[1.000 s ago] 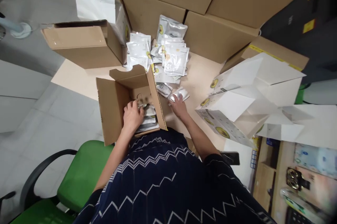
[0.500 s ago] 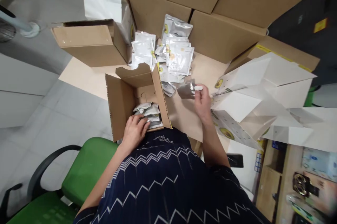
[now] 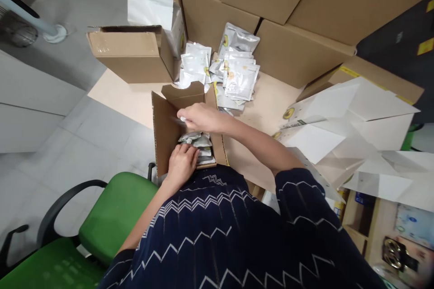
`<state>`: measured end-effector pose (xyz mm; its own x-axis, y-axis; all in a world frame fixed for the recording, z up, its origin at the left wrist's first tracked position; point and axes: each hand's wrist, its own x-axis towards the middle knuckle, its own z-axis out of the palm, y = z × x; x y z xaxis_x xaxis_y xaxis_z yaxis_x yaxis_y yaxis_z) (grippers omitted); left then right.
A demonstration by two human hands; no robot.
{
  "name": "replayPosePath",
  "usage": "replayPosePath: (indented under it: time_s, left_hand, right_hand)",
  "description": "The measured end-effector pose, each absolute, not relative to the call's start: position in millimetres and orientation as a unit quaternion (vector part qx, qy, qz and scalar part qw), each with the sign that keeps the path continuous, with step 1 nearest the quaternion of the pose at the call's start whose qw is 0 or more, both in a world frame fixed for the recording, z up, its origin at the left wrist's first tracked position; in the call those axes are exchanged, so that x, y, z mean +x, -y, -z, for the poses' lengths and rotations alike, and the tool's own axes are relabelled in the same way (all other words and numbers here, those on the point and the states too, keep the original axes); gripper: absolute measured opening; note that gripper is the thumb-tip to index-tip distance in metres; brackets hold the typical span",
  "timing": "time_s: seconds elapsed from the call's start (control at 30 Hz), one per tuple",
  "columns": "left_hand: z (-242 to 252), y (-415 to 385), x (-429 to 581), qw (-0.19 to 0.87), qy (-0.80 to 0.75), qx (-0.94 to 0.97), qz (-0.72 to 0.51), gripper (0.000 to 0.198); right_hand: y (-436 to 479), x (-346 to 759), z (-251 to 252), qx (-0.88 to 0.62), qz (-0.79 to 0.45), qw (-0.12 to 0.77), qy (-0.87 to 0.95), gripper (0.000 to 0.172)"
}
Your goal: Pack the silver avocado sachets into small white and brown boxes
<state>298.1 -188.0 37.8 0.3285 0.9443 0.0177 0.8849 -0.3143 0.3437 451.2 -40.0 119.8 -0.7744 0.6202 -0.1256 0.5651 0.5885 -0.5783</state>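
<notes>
An open cardboard box point(image 3: 162, 130) stands at the table's front edge against my body, with several silver-white pouches point(image 3: 205, 152) stacked in its near part. My left hand point(image 3: 183, 164) reaches over the box's near left side, its fingers bent and closed on the edge of these pouches. Above the box's opening is my right hand point(image 3: 200, 118), fingers closed around the white spout of a silver pouch; the pouch is mostly hidden and blurred. Behind the box, flat white sachets point(image 3: 241, 82) with avocado prints lie in piles, and a larger silver pouch point(image 3: 238, 38) leans on cartons.
Stacked cartons point(image 3: 281, 49) form a wall behind the table. Another open carton point(image 3: 132, 65) and a white box point(image 3: 151, 8) stand at the back left. Open white boxes point(image 3: 342, 121) crowd the right side. A green chair point(image 3: 118, 212) is at my left.
My right hand has moved left with the silver pouch, from the table right of the box to above its opening. My left hand stays at the pouches. The view has shifted slightly.
</notes>
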Motion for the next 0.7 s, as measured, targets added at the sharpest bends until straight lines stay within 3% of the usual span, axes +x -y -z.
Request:
replayPosePath:
  time_s: [0.2, 0.47, 0.6, 0.7]
  left_hand:
    - [-32, 189, 297, 0.149, -0.602, 0.777, -0.108, 0.032]
    - [-29, 182, 300, 0.177, -0.635, 0.736, -0.151, 0.031]
    - [-26, 176, 303, 0.206, -0.634, 0.716, -0.207, 0.041]
    - [-20, 171, 305, 0.226, -0.626, 0.711, -0.227, 0.048]
  right_hand:
    - [25, 414, -89, -0.272, -0.256, -0.126, 0.919, 0.033]
    - [31, 394, -72, -0.236, -0.237, -0.239, 0.911, 0.025]
    - [28, 406, -75, -0.278, -0.266, -0.218, 0.897, 0.026]
    - [28, 432, -87, -0.311, -0.343, -0.071, 0.884, 0.028]
